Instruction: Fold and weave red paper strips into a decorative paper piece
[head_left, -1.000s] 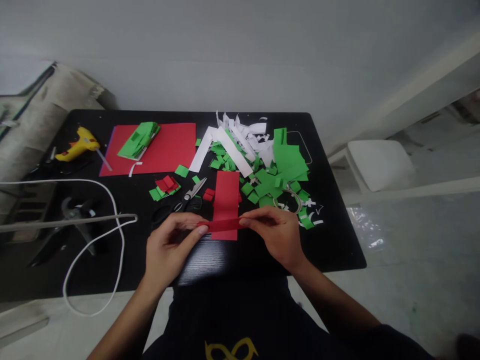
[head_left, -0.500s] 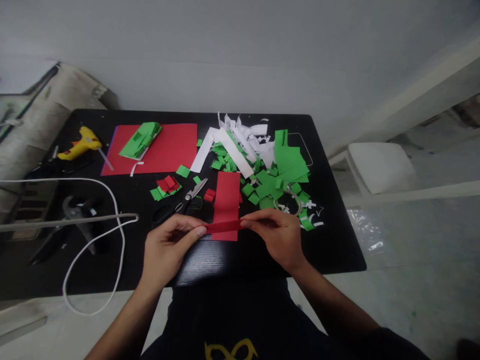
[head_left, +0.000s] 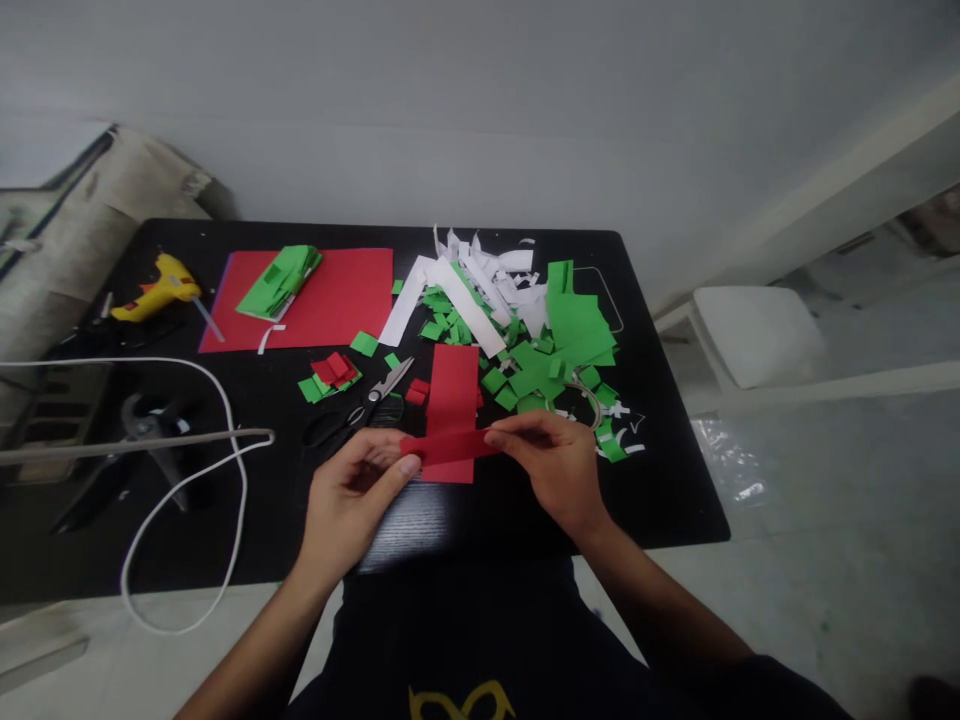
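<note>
A narrow red paper strip [head_left: 452, 449] is stretched sideways between my two hands, above the table's near part. My left hand [head_left: 358, 490] pinches its left end between thumb and fingers. The right end is pinched by my right hand [head_left: 551, 462]. Below the strip lies a wider red paper piece [head_left: 453, 385], partly covered by it. Scissors [head_left: 367, 402] with black handles rest on the table just beyond my left hand, blades pointing away to the right. Small red and green paper pieces [head_left: 330, 376] are piled left of the scissors.
On the black table [head_left: 510, 520] are a yellow glue gun [head_left: 161, 288], large red sheets [head_left: 345, 295], folded green paper [head_left: 281, 280], white strips [head_left: 469, 300], green scraps [head_left: 577, 325] and a tape ring [head_left: 592, 405]. A white cable [head_left: 241, 480] loops over the left front edge, near pliers [head_left: 154, 435].
The strip's flat face now shows wider, and its right end has risen slightly. My left hand has shifted a little to the right.
</note>
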